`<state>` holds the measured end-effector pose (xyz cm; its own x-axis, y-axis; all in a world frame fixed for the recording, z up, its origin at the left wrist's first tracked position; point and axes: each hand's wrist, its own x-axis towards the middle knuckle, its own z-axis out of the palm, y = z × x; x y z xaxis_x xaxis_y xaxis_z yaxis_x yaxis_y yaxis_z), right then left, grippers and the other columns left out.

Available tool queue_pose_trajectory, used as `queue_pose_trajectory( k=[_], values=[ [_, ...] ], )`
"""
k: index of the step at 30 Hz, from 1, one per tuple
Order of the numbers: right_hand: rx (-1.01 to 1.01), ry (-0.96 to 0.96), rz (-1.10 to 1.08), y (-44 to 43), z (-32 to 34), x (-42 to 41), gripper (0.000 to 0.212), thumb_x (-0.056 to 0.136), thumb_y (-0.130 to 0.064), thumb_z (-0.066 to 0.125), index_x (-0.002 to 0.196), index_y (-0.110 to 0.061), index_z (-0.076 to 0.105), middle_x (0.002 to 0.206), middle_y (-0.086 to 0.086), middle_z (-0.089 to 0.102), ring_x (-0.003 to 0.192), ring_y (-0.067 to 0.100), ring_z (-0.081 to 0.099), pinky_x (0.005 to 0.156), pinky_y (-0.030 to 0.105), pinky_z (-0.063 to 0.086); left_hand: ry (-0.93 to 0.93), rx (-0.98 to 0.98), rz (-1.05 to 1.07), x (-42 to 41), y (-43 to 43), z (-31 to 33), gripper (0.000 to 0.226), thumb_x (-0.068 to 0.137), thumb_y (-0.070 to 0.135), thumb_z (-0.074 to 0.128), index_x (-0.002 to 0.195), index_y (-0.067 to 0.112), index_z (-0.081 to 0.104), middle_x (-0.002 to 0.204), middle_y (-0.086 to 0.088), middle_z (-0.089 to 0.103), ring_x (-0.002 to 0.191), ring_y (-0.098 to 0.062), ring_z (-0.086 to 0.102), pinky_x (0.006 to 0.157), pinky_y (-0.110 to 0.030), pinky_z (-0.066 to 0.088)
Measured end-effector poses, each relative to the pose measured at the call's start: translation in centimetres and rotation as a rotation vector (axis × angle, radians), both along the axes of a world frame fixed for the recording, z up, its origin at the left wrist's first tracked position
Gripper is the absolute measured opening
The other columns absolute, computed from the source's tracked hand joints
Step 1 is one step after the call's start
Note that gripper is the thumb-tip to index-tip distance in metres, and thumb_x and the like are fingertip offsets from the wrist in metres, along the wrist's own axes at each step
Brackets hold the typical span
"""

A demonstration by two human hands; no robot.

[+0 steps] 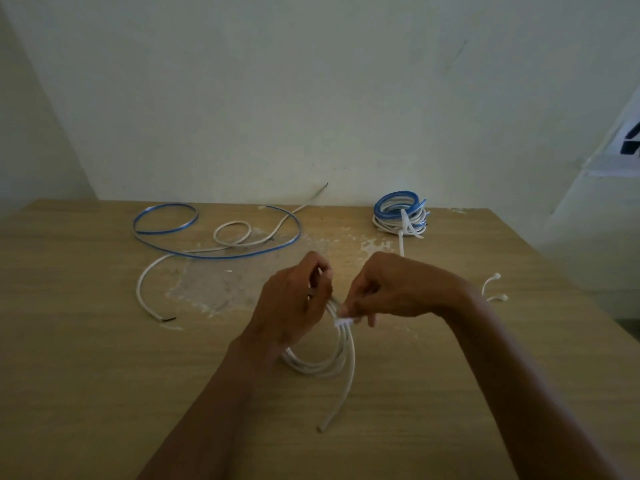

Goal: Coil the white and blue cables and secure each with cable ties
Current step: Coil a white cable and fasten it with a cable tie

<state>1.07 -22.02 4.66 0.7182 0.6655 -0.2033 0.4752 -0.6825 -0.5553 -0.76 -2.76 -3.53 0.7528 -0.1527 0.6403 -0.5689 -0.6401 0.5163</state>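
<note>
Your left hand curls around the top of the white cable coil at the middle of the wooden table. Your right hand pinches a cable tie wrapped around the coil's strands. A loose blue cable lies back left and a tied bundle back right. The paper sign on the wall is too blurred to read.

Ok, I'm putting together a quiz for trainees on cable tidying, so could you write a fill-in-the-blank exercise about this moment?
1. The coil gripped by the left hand is ___ in colour.
2. The right hand pinches a ___ wrapped round that coil.
3. The tied bundle at the far right of the table holds white and ___ cables.
Missing words: white; cable tie; blue.
</note>
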Motion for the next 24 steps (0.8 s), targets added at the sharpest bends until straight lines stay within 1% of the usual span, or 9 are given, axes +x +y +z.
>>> queue_pose_trajectory(
  k=[3,7,9,11,13,16,18,20,24],
  values=[
    [-0.139,-0.017,0.030,1.1,-0.5,-0.5,0.033,0.088,-0.043,0.073,0.083,-0.011,0.076,0.073,-0.004,0.076,0.064,0.007,0.073,0.077,0.034,0.060,-0.044,0.015,0.010,-0.4,-0.6,0.2,0.027,0.104,0.042,0.039,0.102,0.023,0.058,0.077,0.016,0.058,0.065,-0.001,0.058,0.059,-0.029,0.051],
    [0.051,-0.032,-0.118,-0.2,-1.3,0.8,0.024,0.089,-0.036,0.074,0.084,-0.013,0.078,0.070,0.000,0.076,0.066,0.014,0.074,0.073,0.031,0.057,-0.205,-0.122,0.146,-0.3,1.1,0.7,0.040,0.103,0.032,0.044,0.129,0.006,0.059,0.120,-0.006,0.064,0.110,-0.020,0.060,0.095,-0.036,0.049],
    [0.130,-0.033,-0.243,-1.2,-1.3,2.2,0.020,0.089,-0.031,0.074,0.086,-0.011,0.079,0.072,0.006,0.076,0.069,0.019,0.073,0.067,0.028,0.055,-0.242,-0.196,0.234,-0.1,2.2,0.2,0.038,0.102,0.025,0.048,0.133,0.004,0.056,0.128,-0.008,0.061,0.120,-0.023,0.057,0.103,-0.039,0.045],
    [0.250,-0.056,-0.397,-1.9,-0.9,4.2,0.021,0.090,-0.028,0.073,0.083,-0.009,0.078,0.072,0.008,0.075,0.064,0.015,0.069,0.054,0.017,0.047,-0.196,-0.205,0.301,0.3,3.0,-0.7,0.039,0.101,0.027,0.050,0.135,0.007,0.055,0.130,-0.005,0.060,0.124,-0.021,0.055,0.105,-0.043,0.044],
    [0.506,-0.150,-0.643,-2.3,0.0,7.5,0.028,0.090,-0.030,0.073,0.075,-0.007,0.076,0.067,0.006,0.072,0.054,0.010,0.062,0.048,0.013,0.042,-0.118,-0.170,0.343,1.2,3.6,-1.7,0.043,0.100,0.033,0.050,0.137,0.010,0.054,0.133,-0.005,0.060,0.127,-0.023,0.053,0.104,-0.048,0.044],
    [0.776,-0.231,-1.042,-3.3,-0.1,13.9,0.030,0.087,-0.035,0.075,0.071,-0.009,0.075,0.064,0.004,0.071,0.052,0.010,0.062,0.054,0.025,0.052,0.040,-0.167,0.370,1.8,3.8,-3.2,0.054,0.096,0.045,0.047,0.142,0.015,0.051,0.134,-0.005,0.060,0.125,-0.027,0.056,0.103,-0.050,0.045],
    [0.709,-0.145,-1.221,-4.6,-2.4,18.3,0.024,0.073,-0.025,0.078,0.083,-0.003,0.077,0.081,0.015,0.076,0.072,0.025,0.071,0.070,0.040,0.061,0.106,-0.131,0.357,1.6,3.5,-3.8,0.061,0.091,0.050,0.046,0.145,0.021,0.048,0.126,-0.003,0.062,0.116,-0.026,0.058,0.099,-0.046,0.048],
    [0.608,-0.057,-1.289,-6.3,-6.7,22.8,0.040,0.058,-0.021,0.074,0.091,0.000,0.074,0.091,0.019,0.076,0.091,0.034,0.074,0.077,0.047,0.062,0.145,-0.085,0.334,1.6,3.4,-4.2,0.063,0.088,0.052,0.048,0.146,0.026,0.045,0.118,0.002,0.061,0.110,-0.022,0.058,0.093,-0.044,0.050],
    [0.573,-0.067,-1.355,-7.8,-10.8,26.5,0.038,0.059,-0.027,0.081,0.087,-0.003,0.075,0.087,0.015,0.076,0.085,0.030,0.074,0.071,0.044,0.062,0.194,-0.045,0.314,2.3,3.7,-4.6,0.060,0.088,0.047,0.056,0.145,0.031,0.045,0.114,0.008,0.056,0.107,-0.016,0.055,0.086,-0.040,0.051]
  ],
)
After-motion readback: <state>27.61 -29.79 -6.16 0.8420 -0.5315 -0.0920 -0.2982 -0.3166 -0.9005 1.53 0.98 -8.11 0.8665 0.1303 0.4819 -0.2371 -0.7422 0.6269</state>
